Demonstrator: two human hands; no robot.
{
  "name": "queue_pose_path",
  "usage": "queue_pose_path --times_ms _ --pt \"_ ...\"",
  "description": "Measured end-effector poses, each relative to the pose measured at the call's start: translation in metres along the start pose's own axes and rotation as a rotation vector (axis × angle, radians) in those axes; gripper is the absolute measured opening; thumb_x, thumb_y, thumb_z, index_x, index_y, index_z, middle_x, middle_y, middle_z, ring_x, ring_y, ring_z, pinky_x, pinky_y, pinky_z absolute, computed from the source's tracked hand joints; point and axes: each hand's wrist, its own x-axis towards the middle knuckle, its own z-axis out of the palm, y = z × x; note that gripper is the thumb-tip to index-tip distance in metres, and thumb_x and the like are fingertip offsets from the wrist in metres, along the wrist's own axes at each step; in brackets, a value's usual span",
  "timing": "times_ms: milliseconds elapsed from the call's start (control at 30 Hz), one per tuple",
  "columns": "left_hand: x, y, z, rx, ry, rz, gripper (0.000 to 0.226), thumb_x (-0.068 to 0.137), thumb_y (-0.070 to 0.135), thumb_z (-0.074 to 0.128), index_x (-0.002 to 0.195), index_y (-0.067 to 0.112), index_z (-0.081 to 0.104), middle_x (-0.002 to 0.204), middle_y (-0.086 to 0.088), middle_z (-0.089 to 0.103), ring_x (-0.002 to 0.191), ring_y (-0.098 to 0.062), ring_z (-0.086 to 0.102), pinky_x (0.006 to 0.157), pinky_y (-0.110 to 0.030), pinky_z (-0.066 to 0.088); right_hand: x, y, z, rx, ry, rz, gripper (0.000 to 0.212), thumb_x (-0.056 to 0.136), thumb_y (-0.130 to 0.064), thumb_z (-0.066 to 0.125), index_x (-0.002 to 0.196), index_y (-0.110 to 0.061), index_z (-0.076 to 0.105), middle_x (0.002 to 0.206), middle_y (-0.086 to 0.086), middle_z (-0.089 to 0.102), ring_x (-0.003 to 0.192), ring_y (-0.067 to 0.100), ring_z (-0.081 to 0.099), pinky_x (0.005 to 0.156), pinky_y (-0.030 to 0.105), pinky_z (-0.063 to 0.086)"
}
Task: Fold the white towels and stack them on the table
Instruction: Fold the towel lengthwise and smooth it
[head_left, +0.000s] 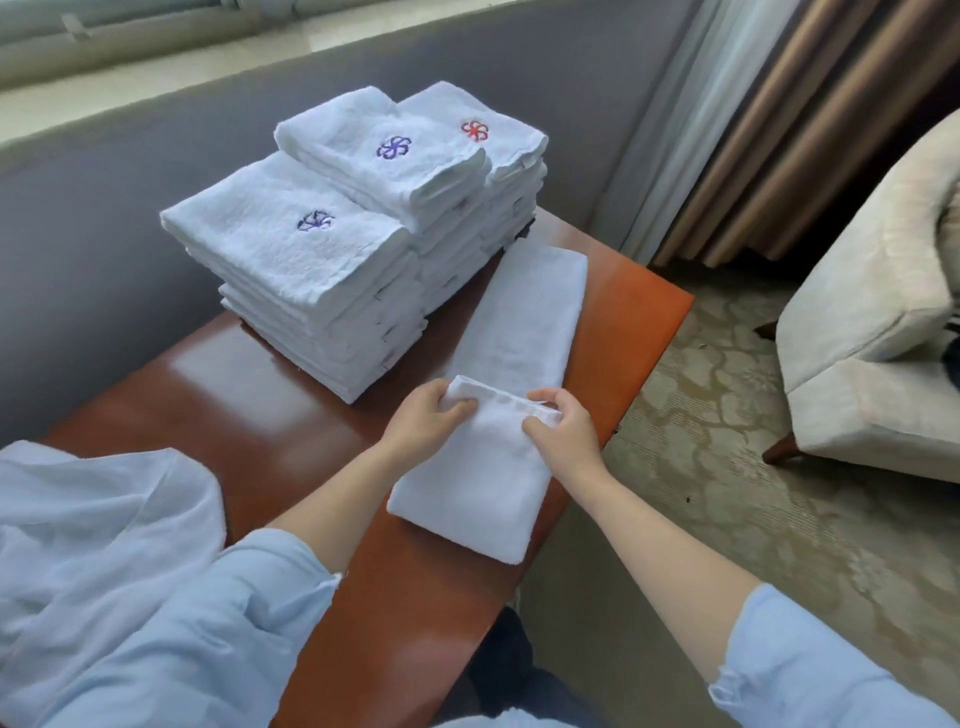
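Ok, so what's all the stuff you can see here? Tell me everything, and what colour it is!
long towel: one, white, lying along the table, near end folded over
folded towel stacks: three, white, far end of the table; two tops have purple flower marks, one has red
table: one, shiny reddish-brown, middle
loose cloth: one heap, pale bluish white, bottom left
armchair: one, cream, right
curtains: brown beside sheer white, top right
carpet: patterned beige, floor on the right
sleeves: two, light blue, pushed up the arms
left grip: one bare hand, pinching the long towel's folded edge
right grip: one bare hand, pinching the same edge
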Motion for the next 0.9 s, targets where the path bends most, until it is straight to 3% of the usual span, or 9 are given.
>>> queue_pose_path --times_ms 100,200,333,467,567,667,733,833,900 --pt "0.027 -0.001 0.012 0.013 0.037 -0.05 0.011 0.091 0.039 0.063 0.082 0.034 0.06 0.078 0.018 0.062 0.074 -0.002 0.058 0.062 -0.025 0.039 0.036 0.009 -0.003 -0.062 -0.058 0.022 0.031 0.083 -0.007 0.061 0.101 -0.031 0.06 0.1 -0.012 0.061 0.084 0.002 0.059 0.06 0.004 0.043" --pt "0.043 -0.008 0.02 0.114 0.072 -0.135 0.018 0.093 0.043 0.059 0.102 0.027 0.061 0.099 0.009 0.065 0.092 -0.015 0.061 0.071 -0.033 0.045 0.063 0.02 -0.001 -0.178 -0.124 0.033 0.03 0.085 -0.011 0.06 0.106 -0.032 0.059 0.108 -0.013 0.061 0.087 -0.003 0.057 0.064 0.007 0.042" --pt "0.058 -0.014 0.027 0.326 0.118 -0.16 0.028 0.095 0.048 0.055 0.11 0.026 0.06 0.106 0.007 0.064 0.098 -0.019 0.062 0.064 -0.03 0.039 0.084 0.034 0.003 -0.372 -0.179 -0.017 0.03 0.09 -0.021 0.059 0.118 -0.031 0.059 0.123 -0.014 0.059 0.108 0.006 0.055 0.083 0.024 0.044" --pt "0.062 -0.017 0.035 0.511 0.216 -0.026 0.042 0.095 0.039 0.058 0.132 0.02 0.052 0.129 0.001 0.054 0.111 -0.019 0.056 0.078 -0.036 0.05 0.09 0.044 -0.004 -0.545 -0.21 -0.185 0.032 0.097 -0.026 0.055 0.129 -0.025 0.055 0.129 -0.007 0.052 0.118 0.011 0.051 0.087 0.029 0.047" --pt "0.062 -0.018 0.038 0.671 0.333 0.16 0.029 0.086 0.022 0.072 0.108 0.008 0.062 0.113 -0.011 0.057 0.096 -0.03 0.058 0.072 -0.041 0.05 0.087 0.046 -0.006 -0.654 -0.237 -0.264 0.037 0.099 -0.024 0.052 0.136 -0.025 0.05 0.135 -0.006 0.044 0.124 0.013 0.046 0.095 0.03 0.045" --pt "0.065 -0.013 0.038 0.797 0.34 0.336 0.01 0.082 0.014 0.076 0.083 0.013 0.066 0.086 -0.004 0.06 0.078 -0.028 0.056 0.065 -0.04 0.045 0.082 0.043 -0.004 -0.76 -0.219 -0.359 0.044 0.096 -0.013 0.051 0.138 -0.026 0.043 0.149 -0.006 0.032 0.137 0.013 0.031 0.111 0.032 0.033" --pt "0.065 -0.01 0.036 0.849 0.306 0.402 0.008 0.082 0.011 0.075 0.084 0.017 0.069 0.079 0.001 0.062 0.074 -0.026 0.057 0.065 -0.039 0.044 0.079 0.041 -0.006 -0.796 -0.229 -0.448 0.041 0.096 -0.011 0.051 0.133 -0.026 0.049 0.152 -0.006 0.032 0.143 0.013 0.024 0.118 0.031 0.019" --pt "0.052 -0.007 0.037 0.879 0.27 0.403 0.014 0.078 0.012 0.077 0.089 0.019 0.074 0.084 0.002 0.068 0.078 -0.026 0.062 0.066 -0.037 0.046 0.076 0.042 -0.014 -0.876 -0.315 -0.526 0.037 0.099 -0.03 0.048 0.135 -0.027 0.053 0.157 -0.007 0.029 0.149 0.011 0.011 0.119 0.027 -0.001" --pt "0.037 -0.014 0.042 0.854 0.236 0.368 0.023 0.081 0.016 0.074 0.104 0.017 0.074 0.104 -0.002 0.071 0.094 -0.028 0.066 0.074 -0.038 0.05 0.075 0.047 -0.019 -0.957 -0.394 -0.492 0.055 0.098 -0.049 0.042 0.149 -0.03 0.035 0.164 -0.008 0.011 0.151 0.01 -0.007 0.117 0.029 -0.014"
